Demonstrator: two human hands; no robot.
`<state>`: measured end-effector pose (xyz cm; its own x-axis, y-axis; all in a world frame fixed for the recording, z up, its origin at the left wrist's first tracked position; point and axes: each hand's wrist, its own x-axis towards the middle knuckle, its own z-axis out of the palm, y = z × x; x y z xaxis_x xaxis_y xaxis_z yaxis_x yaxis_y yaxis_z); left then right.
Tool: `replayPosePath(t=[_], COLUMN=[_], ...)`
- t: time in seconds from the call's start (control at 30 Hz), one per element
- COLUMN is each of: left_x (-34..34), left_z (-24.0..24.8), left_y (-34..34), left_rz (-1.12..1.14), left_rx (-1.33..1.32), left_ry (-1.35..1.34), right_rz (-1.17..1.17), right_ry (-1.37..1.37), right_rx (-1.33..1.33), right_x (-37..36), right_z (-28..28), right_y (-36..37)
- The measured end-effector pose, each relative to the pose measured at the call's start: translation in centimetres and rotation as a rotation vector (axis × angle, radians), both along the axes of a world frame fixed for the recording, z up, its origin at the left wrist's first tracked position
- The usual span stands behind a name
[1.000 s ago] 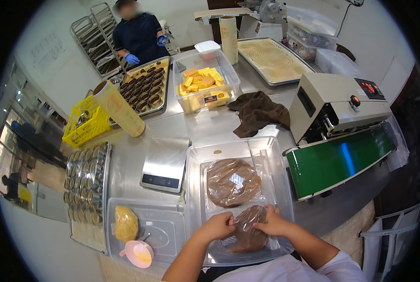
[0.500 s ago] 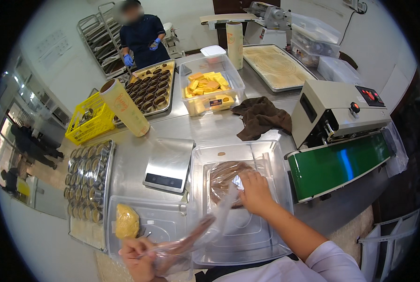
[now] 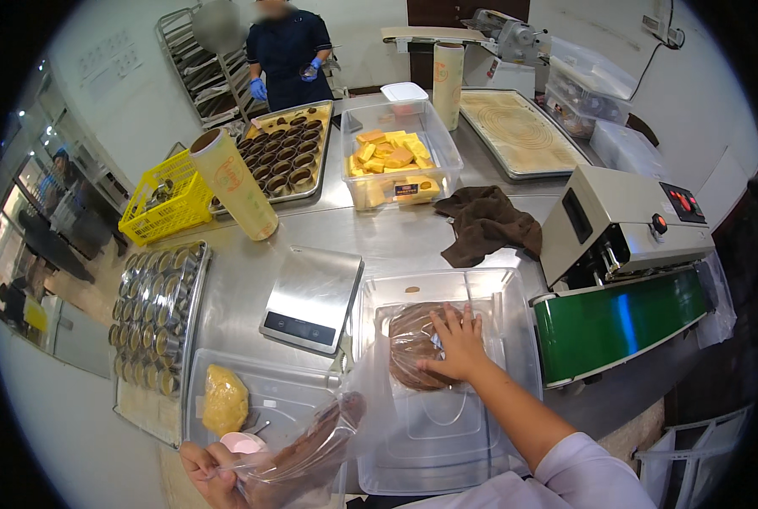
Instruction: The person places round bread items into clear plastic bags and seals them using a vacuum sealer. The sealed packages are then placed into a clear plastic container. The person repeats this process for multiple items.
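Note:
My right hand [image 3: 459,349] lies with spread fingers on a flat, round slab of brown dough [image 3: 417,339] wrapped in clear plastic. That slab rests inside a clear plastic bin [image 3: 447,458]. At the lower left my left hand [image 3: 211,477] is closed on the gathered end of a clear plastic sheet or bag [image 3: 311,462], which has a long brown lump of dough [image 3: 315,437] in it. This plastic stretches up to the bin's left edge. Below it are a shallow clear lid or tray [image 3: 290,386], a lump of yellow dough [image 3: 225,400] and a pink bowl [image 3: 243,443], partly covered.
A kitchen scale [image 3: 313,297] stands left of the bin, a green-belted sealing machine [image 3: 625,322] right. Beyond lie a brown cloth [image 3: 491,225], a bin of yellow blocks [image 3: 392,161], a film roll [image 3: 235,185], a yellow basket [image 3: 165,204] and trays of molds [image 3: 154,318]. A gloved person [image 3: 287,59] stands opposite.
My right hand has gone from gripping at the wrapped slab to lying spread on it. My left hand has moved left and down with the plastic, uncovering the pink bowl. The view has shifted slightly.

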<state>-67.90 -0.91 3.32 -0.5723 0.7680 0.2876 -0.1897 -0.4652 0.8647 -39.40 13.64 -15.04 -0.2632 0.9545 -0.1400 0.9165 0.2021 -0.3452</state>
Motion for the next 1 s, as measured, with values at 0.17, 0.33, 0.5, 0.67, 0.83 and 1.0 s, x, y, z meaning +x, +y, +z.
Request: replayPosePath(t=[0.17,0.33,0.5,0.67,0.83,1.0], left_x=[0.1,0.1,1.5,8.4,12.3,12.9], left_z=[0.0,-0.8,-1.9,-7.9,-14.3,-17.6], left_y=[0.2,1.6,6.8,16.8,22.2,21.7], left_rz=[-0.054,-0.138,-0.319,-0.730,-0.431,-0.227], left_rx=[-0.018,-0.018,-0.267,-0.587,-0.831,-0.838], left_ry=[-0.041,-0.092,0.016,-0.243,0.780,0.986], right_rz=[0.009,-0.024,0.039,-0.377,-0.873,-0.894], right_ry=[-0.136,-0.154,1.740,1.494,1.047,0.867], right_rx=[-0.062,-0.166,-0.599,-0.489,-0.306,-0.218], right_x=[-0.6,-1.2,2.5,5.5,4.7,5.4], right_z=[-1.2,1.0,5.6,5.7,1.0,-2.9], right_y=[-1.1,0.3,0.7,-2.0,0.0,1.4])
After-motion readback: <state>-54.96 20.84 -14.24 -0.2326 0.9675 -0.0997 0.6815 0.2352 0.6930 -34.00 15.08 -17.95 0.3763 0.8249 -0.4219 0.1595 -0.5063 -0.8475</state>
